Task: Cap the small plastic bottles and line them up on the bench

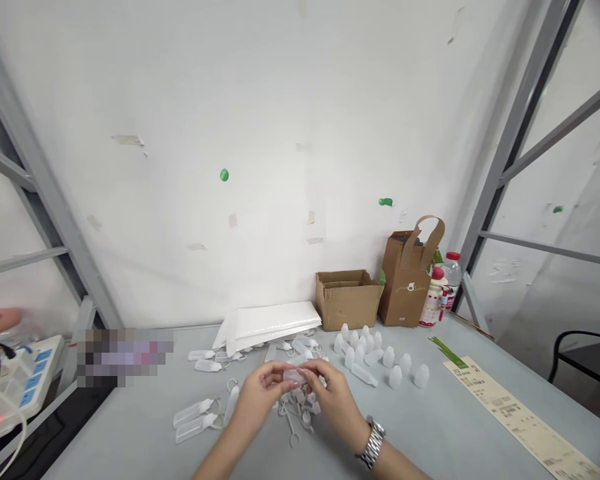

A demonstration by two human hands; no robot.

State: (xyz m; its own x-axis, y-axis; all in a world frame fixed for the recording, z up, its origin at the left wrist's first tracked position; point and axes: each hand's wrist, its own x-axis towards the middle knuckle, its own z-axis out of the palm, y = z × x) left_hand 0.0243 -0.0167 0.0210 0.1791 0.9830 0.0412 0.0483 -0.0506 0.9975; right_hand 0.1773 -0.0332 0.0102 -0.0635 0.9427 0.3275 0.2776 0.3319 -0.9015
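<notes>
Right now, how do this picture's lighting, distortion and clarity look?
Head view: soft, fairly even light on the wall; head view: grey posts lean outward, probably wide-angle distortion; head view: a pixelated patch hides whatever lies at left; head view: the held translucent piece shows little detail.

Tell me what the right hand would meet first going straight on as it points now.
The right hand would first meet the clear piece at its fingertips, then probably the left hand; exact depth is unclear.
</notes>
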